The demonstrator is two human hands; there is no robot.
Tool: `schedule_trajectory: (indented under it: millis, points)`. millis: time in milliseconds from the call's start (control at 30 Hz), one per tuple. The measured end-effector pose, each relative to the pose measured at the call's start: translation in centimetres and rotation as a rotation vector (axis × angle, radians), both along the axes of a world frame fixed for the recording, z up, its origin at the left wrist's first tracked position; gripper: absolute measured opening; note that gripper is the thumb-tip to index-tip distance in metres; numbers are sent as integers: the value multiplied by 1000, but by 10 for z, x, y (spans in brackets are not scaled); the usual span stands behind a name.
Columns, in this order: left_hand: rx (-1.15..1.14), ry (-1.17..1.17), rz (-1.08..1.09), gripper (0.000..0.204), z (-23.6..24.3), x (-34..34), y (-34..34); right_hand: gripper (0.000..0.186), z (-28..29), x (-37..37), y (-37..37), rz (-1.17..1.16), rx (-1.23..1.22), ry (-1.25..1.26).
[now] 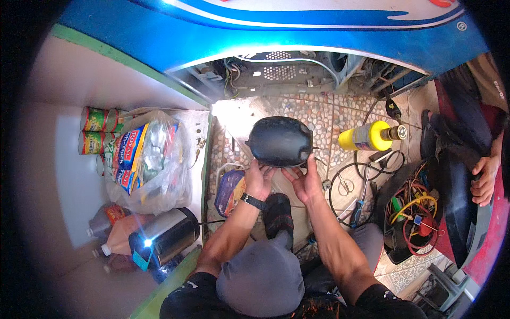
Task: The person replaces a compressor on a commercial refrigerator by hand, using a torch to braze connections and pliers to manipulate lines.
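Note:
A black, rounded compressor [280, 142] with short stubs at its sides is held just in front of the open base of a blue appliance [279, 74]. My left hand [259, 182] grips its near left edge, with the fingers partly hidden beneath the housing. On the near right edge, my right hand [305, 183] supports it, thumb up along the side and fingers under it. Whether the compressor touches the floor cannot be seen. Right of it lies a yellow gas cylinder [366, 137] with a brass-coloured end.
A tool bag [390, 247] full of coloured hoses stands at the right, near a screwdriver [357, 213] and a black cable. Another person's hand [484, 181] rests beyond it. A purple container [229, 195] lies left of my shoe. Bagged goods [159, 159] and bottles fill the left shelf.

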State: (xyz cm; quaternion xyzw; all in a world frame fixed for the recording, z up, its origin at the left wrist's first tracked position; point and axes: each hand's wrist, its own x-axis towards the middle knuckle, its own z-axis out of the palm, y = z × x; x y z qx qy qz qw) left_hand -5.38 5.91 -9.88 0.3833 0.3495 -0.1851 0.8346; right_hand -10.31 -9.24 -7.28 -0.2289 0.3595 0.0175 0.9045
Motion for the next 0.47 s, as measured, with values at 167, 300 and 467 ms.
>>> schedule_trajectory:
  millis: [167, 300, 467]
  points:
    - [24, -65, 21, 36, 17, 18, 0, 69, 13, 13, -1, 21, -5, -68]
    - [45, -154, -56, 35, 28, 44, 0, 67, 23, 24, 3, -64, 43, -185]
    - [130, -243, -78, 41, 46, 76, -13, 88, 27, 49, -2, -105, 78, -246]
